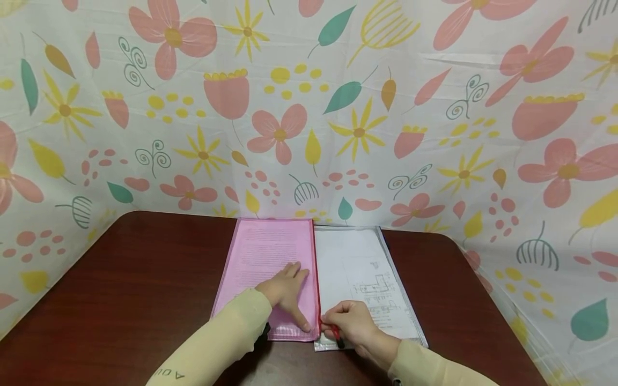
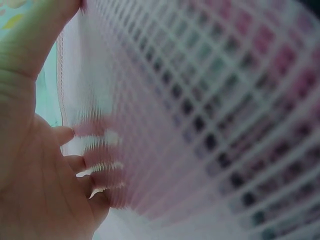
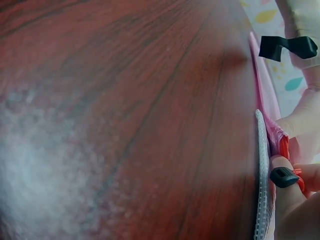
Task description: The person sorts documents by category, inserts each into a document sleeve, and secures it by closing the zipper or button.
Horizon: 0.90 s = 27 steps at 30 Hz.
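A pink mesh zip folder (image 1: pixel 263 249) with a printed sheet inside lies on the table, its red zipper (image 1: pixel 316 268) along the right edge. My left hand (image 1: pixel 288 295) rests on its lower right part with fingers spread; the left wrist view shows that palm (image 2: pixel 45 165) against the mesh. At the folder's lower right corner, my right hand (image 1: pixel 356 324) pinches the red zipper pull (image 1: pixel 336 336), which has a black end (image 3: pixel 284 176). Partly beneath the pink folder is a grey-edged clear folder (image 1: pixel 345 252) holding a sheet with a drawing.
The dark wooden table (image 1: pixel 145 279) has rounded far corners. A floral curtain (image 1: pixel 309 118) hangs right behind it and down both sides. A black strap (image 3: pixel 287 48) sits at the left wrist.
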Motion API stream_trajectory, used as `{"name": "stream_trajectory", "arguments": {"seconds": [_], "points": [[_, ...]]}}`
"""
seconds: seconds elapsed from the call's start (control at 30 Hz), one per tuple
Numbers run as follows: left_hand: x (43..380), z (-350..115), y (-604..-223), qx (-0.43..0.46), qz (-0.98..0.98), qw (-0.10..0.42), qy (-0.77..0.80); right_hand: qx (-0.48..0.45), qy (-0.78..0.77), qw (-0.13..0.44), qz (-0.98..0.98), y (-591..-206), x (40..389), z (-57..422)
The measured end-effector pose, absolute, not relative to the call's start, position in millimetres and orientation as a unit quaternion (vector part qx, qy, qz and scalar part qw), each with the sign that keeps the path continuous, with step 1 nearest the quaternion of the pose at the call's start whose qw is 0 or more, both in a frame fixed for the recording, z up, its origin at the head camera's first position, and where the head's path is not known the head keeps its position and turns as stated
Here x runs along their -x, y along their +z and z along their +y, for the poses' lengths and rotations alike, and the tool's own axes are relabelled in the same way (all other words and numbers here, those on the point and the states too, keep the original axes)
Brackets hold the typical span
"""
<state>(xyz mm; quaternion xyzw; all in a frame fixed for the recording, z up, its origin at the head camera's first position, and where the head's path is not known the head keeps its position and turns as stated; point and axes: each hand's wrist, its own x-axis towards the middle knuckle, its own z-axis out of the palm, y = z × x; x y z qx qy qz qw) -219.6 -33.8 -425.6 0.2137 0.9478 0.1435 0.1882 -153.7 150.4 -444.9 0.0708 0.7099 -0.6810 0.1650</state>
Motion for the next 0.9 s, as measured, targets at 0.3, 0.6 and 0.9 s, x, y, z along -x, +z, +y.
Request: {"name": "stream_trajectory", "arguments": {"seconds": [0.3, 0.6, 0.9], "points": [[218.2, -32.9, -424.3, -0.220, 0.949, 0.186, 0.128, -0.074, -0.673, 0.159, 0.719, -445.1, 155.9, 149.8], [212.3, -36.7, -427.2, -0.233, 0.951, 0.181, 0.096, -0.060, -0.666, 0.193, 0.718, -444.5, 156.7, 153.9], [208.4, -35.8, -420.8, -0.227, 0.956, 0.166, 0.083, -0.009, -0.639, 0.262, 0.723, -441.1, 160.2, 161.5]]}}
